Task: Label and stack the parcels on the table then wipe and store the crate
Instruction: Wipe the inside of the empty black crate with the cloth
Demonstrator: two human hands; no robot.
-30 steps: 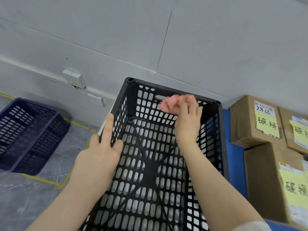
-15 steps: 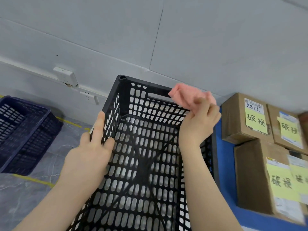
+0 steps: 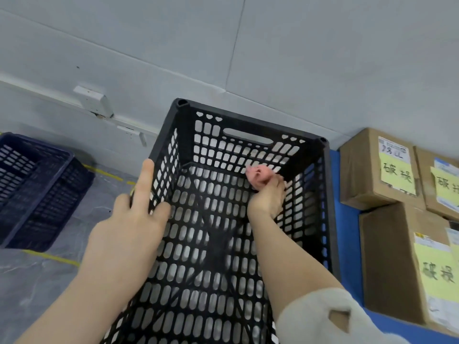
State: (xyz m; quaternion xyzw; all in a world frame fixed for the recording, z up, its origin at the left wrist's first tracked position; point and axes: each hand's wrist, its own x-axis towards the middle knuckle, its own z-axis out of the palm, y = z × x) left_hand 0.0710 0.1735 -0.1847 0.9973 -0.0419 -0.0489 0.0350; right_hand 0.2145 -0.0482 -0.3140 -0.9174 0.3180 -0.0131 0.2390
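Crate (image 3: 250, 121) near end, right parcels (image 3: 392, 256) cut off.

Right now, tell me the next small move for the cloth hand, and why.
Probably drag the pink cloth along the right inner wall of the black crate: the right hand holds it near the far right corner, while the left hand grips the left wall.

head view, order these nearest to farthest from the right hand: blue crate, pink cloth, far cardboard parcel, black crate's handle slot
1. pink cloth, gripped in the right hand itself.
2. handle slot, just beyond the hand in the far wall of the black crate.
3. far cardboard parcel, to the right on the blue table.
4. blue crate, far left.
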